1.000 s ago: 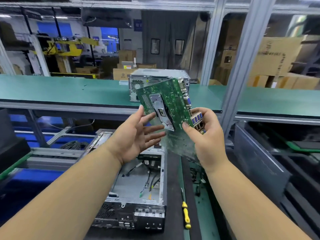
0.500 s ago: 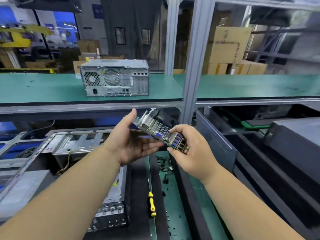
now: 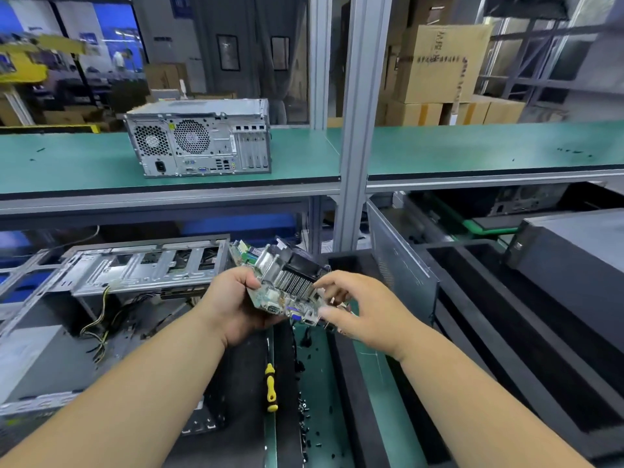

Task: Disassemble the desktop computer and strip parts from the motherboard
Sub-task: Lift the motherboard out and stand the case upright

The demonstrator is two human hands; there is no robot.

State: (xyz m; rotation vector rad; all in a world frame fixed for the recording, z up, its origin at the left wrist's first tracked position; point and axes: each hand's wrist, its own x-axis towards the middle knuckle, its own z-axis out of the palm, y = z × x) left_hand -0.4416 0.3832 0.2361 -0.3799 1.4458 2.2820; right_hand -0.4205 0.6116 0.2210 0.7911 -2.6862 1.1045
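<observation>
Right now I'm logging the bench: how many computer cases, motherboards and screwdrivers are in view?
Computer cases: 2, a closed one on the shelf and an open one below.
Motherboards: 1.
Screwdrivers: 1.
Total: 4

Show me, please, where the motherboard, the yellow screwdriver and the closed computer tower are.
motherboard [image 3: 275, 298]: head view, on its near port edge.
yellow screwdriver [image 3: 270, 388]: head view, on its handle.
closed computer tower [image 3: 199, 141]: head view, on its rear panel.

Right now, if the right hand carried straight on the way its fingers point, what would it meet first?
Most likely the heatsink on the motherboard that the left hand holds; the right hand points left at it, though depth is unclear.
</observation>
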